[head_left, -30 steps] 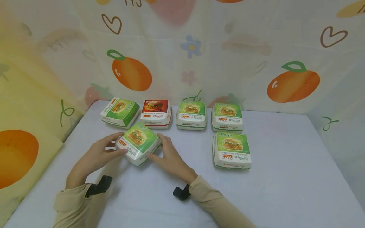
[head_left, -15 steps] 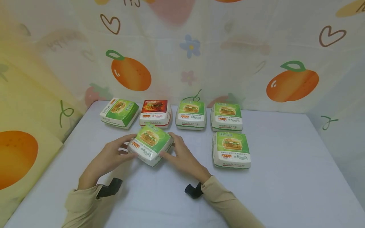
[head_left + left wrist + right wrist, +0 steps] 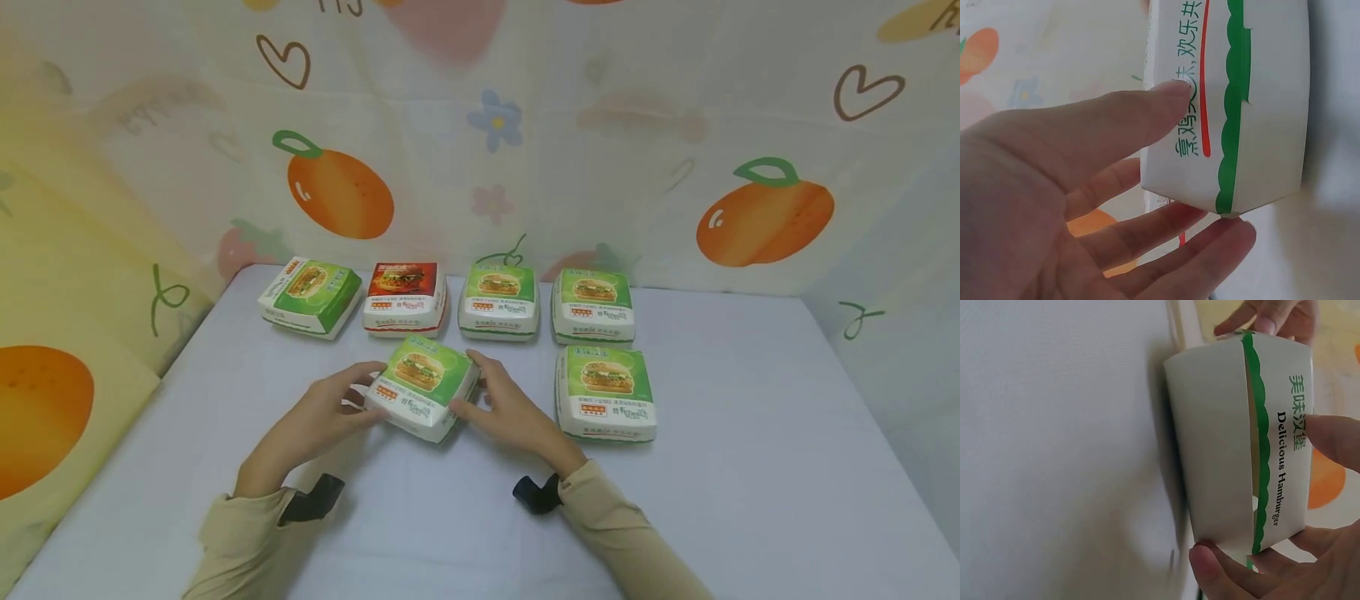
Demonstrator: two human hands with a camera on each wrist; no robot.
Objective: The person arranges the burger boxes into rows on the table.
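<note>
In the head view, the person's left grip (image 3: 318,421) and right grip (image 3: 517,417) hold a green-and-white hamburger box (image 3: 422,383) between them, turned askew over the counter (image 3: 750,492). Only this view shows its lid, printed with a burger, and the neighbours around the grip: an angled green hamburger box (image 3: 311,296) behind to the left, a red-and-white hamburger box (image 3: 405,302) just behind, a third box (image 3: 498,302) behind to the right, a fourth box (image 3: 593,305) farther right, and a fifth box (image 3: 606,393) beside the right grip, apart from it.

The left wrist view adds the red underline (image 3: 1205,94) and green Chinese lettering on the wall where the left thumb (image 3: 1116,125) presses, fingers bent at the corner. The right wrist view alone reveals "Delicious Hamburger" lettering (image 3: 1279,469) beside the right thumb, a narrow slit (image 3: 1254,444) along the scalloped green edge, and left fingertips at the box's far end. Whether its base touches the counter, I cannot tell.
</note>
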